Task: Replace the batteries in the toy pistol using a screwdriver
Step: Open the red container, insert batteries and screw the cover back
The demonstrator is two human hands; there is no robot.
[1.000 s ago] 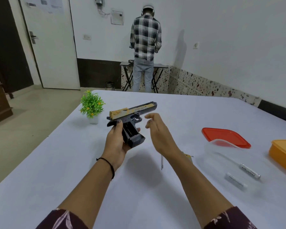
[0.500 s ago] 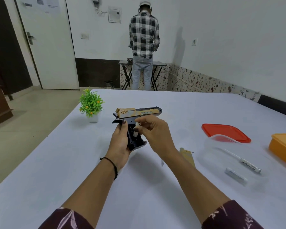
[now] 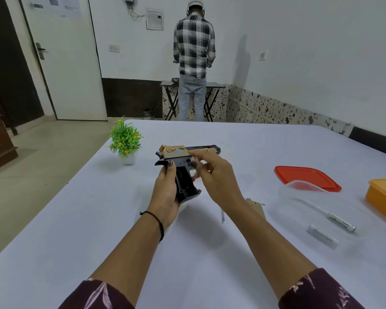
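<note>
- Brings the right hand (image 3: 214, 175) in from open air onto the toy pistol (image 3: 176, 152), fingers curled at the trigger guard; can't tell whether pinching anything.
- Grips the handle from 7 o'clock with the left hand (image 3: 167, 192).
- Holds the pistol above the table (image 3: 76, 219), barrel toward 3 o'clock.

Head view, single wide-angle: my only feed.
Worn at head height, facing forward and down across the tabletop (image 3: 80, 230); left hand (image 3: 165, 192) and right hand (image 3: 218, 179) close at centre, far wall (image 3: 321, 52) at top.
</note>
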